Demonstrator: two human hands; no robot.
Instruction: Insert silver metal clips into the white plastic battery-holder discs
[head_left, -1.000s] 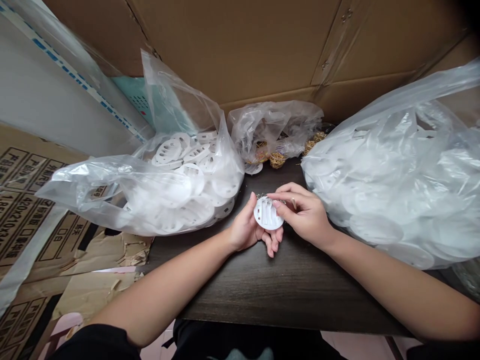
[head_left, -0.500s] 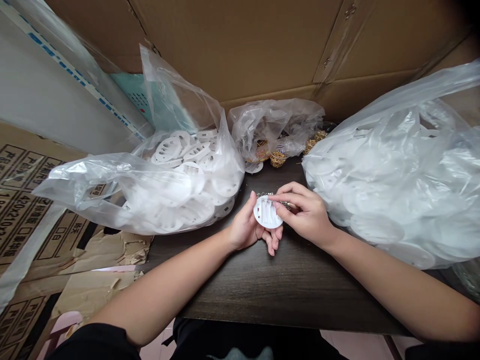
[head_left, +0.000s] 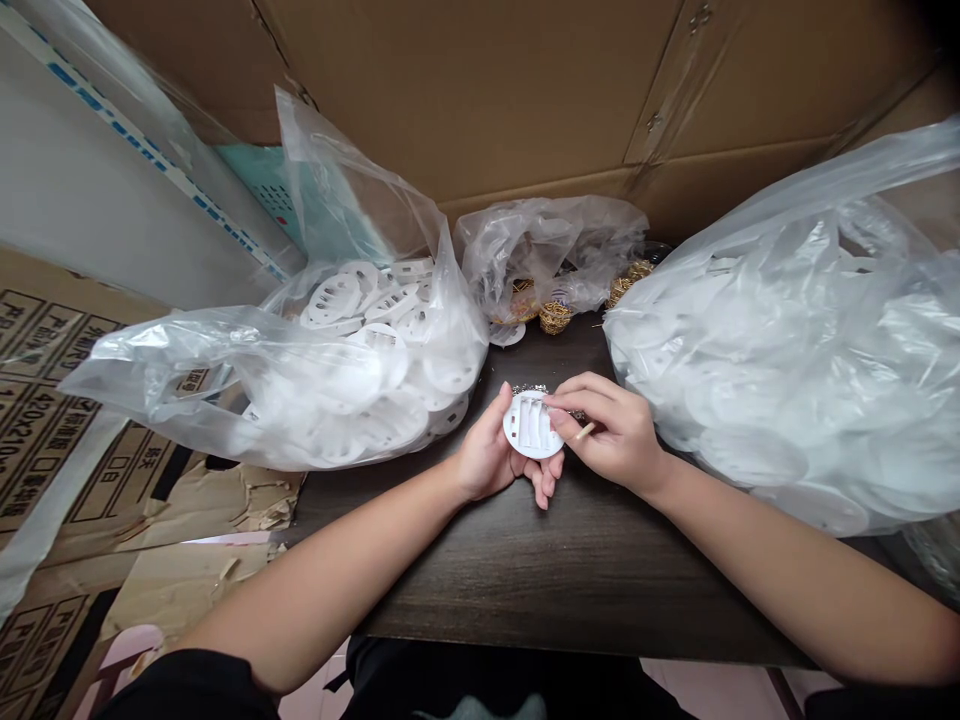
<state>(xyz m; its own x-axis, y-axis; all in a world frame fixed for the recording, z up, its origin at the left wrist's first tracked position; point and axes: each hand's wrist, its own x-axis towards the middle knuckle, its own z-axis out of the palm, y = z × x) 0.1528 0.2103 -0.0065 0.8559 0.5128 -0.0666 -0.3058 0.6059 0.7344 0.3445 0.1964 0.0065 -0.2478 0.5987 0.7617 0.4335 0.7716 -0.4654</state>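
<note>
A round white plastic disc (head_left: 529, 425) with slots in its face rests in my left hand (head_left: 495, 455), whose fingers curl round it from below. My right hand (head_left: 611, 435) is closed beside it, its fingertips pressing on the disc's right edge. A thin tan stick-like piece (head_left: 585, 431) shows between its fingers. A bit of glittery wire (head_left: 534, 389) peeks out behind the disc. Both hands hover over the dark wooden table (head_left: 555, 570).
A clear bag of white discs (head_left: 352, 350) lies at the left, and a larger bag of white discs (head_left: 787, 340) at the right. A small bag with gold wire coils (head_left: 555, 265) sits at the back. Cardboard walls (head_left: 480, 90) stand behind, with flattened boxes (head_left: 67, 420) at the left.
The disc has turned slightly in my left hand. My right fingers have shifted lower along its edge, and the tan stick now shows between them.
</note>
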